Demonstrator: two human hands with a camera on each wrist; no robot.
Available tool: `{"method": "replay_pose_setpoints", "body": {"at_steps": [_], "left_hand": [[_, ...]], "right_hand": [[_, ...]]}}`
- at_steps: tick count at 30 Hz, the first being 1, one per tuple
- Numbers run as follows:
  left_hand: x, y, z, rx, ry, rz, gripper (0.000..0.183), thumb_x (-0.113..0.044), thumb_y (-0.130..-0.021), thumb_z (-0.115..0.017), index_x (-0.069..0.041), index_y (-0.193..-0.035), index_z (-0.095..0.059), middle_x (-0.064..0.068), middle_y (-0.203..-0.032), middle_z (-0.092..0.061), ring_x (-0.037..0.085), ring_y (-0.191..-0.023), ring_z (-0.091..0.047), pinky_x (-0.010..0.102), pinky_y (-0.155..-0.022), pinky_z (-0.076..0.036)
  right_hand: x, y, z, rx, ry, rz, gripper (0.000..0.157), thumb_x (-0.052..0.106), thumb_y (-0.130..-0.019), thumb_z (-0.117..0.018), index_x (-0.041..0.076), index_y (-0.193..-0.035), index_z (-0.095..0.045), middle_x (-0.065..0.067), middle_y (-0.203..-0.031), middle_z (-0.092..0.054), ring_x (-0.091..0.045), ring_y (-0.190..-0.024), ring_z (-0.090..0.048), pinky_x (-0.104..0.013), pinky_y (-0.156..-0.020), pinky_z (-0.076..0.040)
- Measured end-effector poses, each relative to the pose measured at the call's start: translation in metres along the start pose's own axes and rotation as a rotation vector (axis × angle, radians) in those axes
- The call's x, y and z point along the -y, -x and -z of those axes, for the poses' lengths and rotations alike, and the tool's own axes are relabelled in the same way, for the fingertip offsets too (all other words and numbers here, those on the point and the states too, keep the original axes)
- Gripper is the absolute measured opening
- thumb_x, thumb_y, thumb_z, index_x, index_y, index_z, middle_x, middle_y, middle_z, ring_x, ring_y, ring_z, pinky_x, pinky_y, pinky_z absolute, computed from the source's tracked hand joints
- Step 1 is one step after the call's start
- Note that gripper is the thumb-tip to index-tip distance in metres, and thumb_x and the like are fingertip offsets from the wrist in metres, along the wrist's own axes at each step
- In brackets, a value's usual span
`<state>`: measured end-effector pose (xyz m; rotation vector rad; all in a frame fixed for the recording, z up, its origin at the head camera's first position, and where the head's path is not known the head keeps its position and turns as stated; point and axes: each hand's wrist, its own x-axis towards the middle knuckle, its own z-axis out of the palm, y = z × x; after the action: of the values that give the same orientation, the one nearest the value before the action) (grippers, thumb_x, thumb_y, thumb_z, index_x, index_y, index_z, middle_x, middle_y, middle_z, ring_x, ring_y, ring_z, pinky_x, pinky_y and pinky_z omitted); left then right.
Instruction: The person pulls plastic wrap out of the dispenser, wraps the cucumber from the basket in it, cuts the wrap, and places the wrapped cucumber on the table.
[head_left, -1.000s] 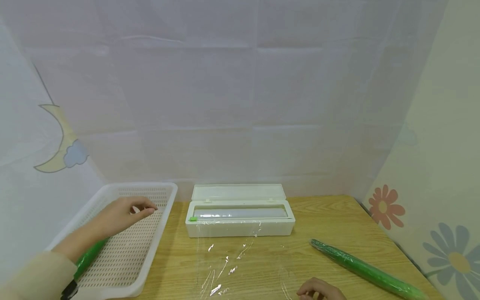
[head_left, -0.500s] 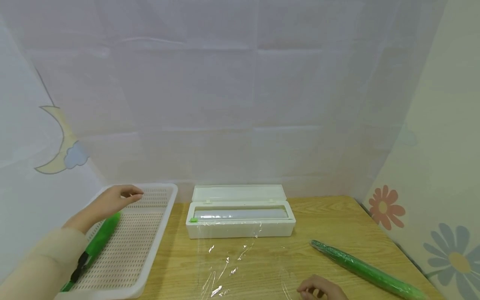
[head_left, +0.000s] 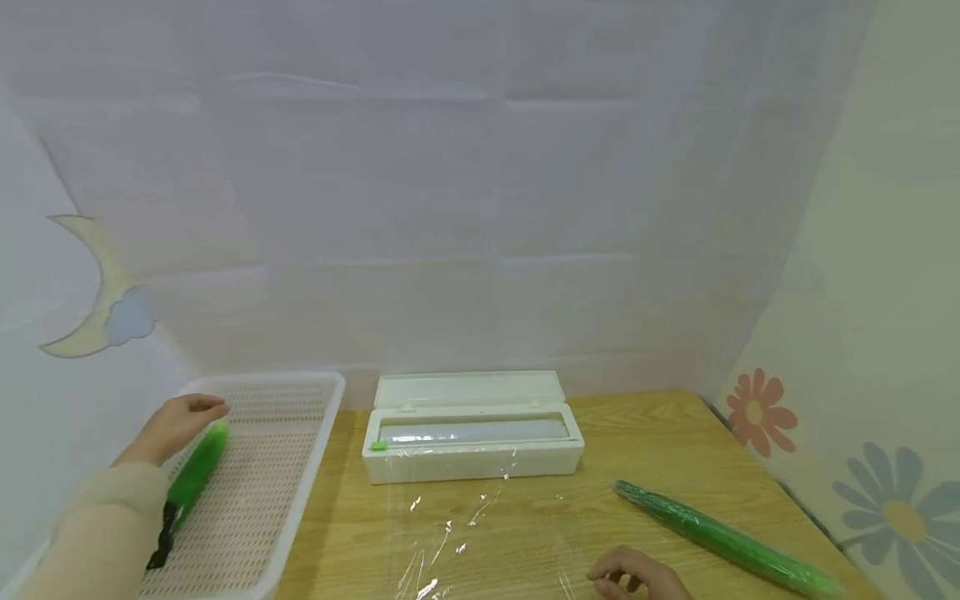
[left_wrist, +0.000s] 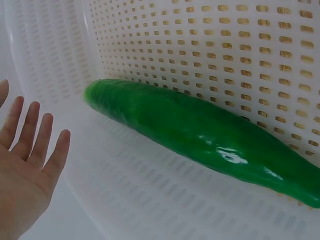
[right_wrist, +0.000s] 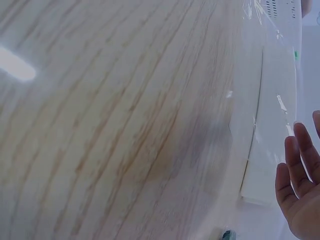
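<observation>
My left hand point(head_left: 174, 423) hovers over the left side of a white plastic basket point(head_left: 281, 571), its fingers loosely bent and holding nothing. Under it a green cucumber point(head_left: 201, 467) lies along the basket's side; the left wrist view shows the whole length of this cucumber point(left_wrist: 175, 125) apart from the spread fingers point(left_wrist: 31, 130). Low in the head view, my right hand point(head_left: 641, 573) is held over the table beside a drawn-out sheet of cling film point(head_left: 450, 542), fingers relaxed. In the right wrist view that hand point(right_wrist: 302, 180) holds nothing.
A white cling film box point(head_left: 476, 462) stands at the back with its lid up and a green slider point(head_left: 378, 446) on its front edge. To the right, a film-wrapped cucumber point(head_left: 727, 537) lies slantwise on the wooden table point(head_left: 637, 433). A pale cloth backdrop point(head_left: 450, 208) surrounds the table.
My left hand has moved left across the basket, first away and then lower, uncovering more of the cucumber. The right hand has barely moved. The head view has shifted slightly.
</observation>
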<state>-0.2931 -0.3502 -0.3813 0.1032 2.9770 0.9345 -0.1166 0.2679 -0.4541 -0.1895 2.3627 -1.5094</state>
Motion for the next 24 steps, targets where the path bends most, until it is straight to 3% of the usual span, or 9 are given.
{"method": "replay_pose_setpoints", "body": {"at_steps": [8, 14, 17, 24], "left_hand": [[0.010, -0.003, -0.007, 0.051, -0.034, 0.076, 0.079, -0.046, -0.098, -0.036, 0.024, -0.131, -0.021, 0.048, -0.128, -0.025, 0.060, -0.112, -0.033, 0.063, -0.086, -0.038], [0.022, -0.005, -0.013, 0.078, -0.061, 0.109, 0.080, -0.045, -0.097, -0.037, 0.027, -0.128, -0.022, 0.049, -0.126, -0.025, 0.061, -0.111, -0.033, 0.063, -0.087, -0.037], [0.024, -0.002, -0.014, 0.097, -0.070, 0.134, 0.082, -0.048, -0.097, -0.034, 0.028, -0.127, -0.023, 0.049, -0.127, -0.025, 0.061, -0.112, -0.032, 0.064, -0.088, -0.036], [0.025, -0.001, -0.018, 0.159, -0.023, 0.169, 0.086, -0.049, -0.097, -0.035, 0.030, -0.127, -0.015, 0.051, -0.128, -0.014, 0.064, -0.115, -0.023, 0.066, -0.091, -0.032]], "right_hand": [[-0.001, 0.001, -0.001, -0.005, -0.008, 0.029, 0.026, 0.036, -0.093, -0.055, 0.013, -0.100, -0.065, -0.010, -0.092, -0.059, -0.020, -0.074, -0.054, -0.028, -0.059, -0.047], [-0.018, 0.001, 0.002, 0.084, -0.084, 0.051, 0.030, 0.038, -0.089, -0.056, 0.013, -0.105, -0.062, -0.014, -0.098, -0.058, -0.024, -0.079, -0.054, -0.029, -0.060, -0.049], [-0.020, 0.000, 0.002, 0.081, -0.084, 0.049, 0.036, 0.043, -0.088, -0.056, 0.013, -0.106, -0.062, -0.013, -0.097, -0.059, -0.023, -0.078, -0.054, -0.029, -0.060, -0.049], [-0.009, 0.001, 0.001, 0.057, -0.080, 0.047, 0.032, 0.039, -0.090, -0.055, 0.012, -0.104, -0.064, -0.012, -0.096, -0.059, -0.023, -0.078, -0.054, -0.028, -0.060, -0.048]]}}
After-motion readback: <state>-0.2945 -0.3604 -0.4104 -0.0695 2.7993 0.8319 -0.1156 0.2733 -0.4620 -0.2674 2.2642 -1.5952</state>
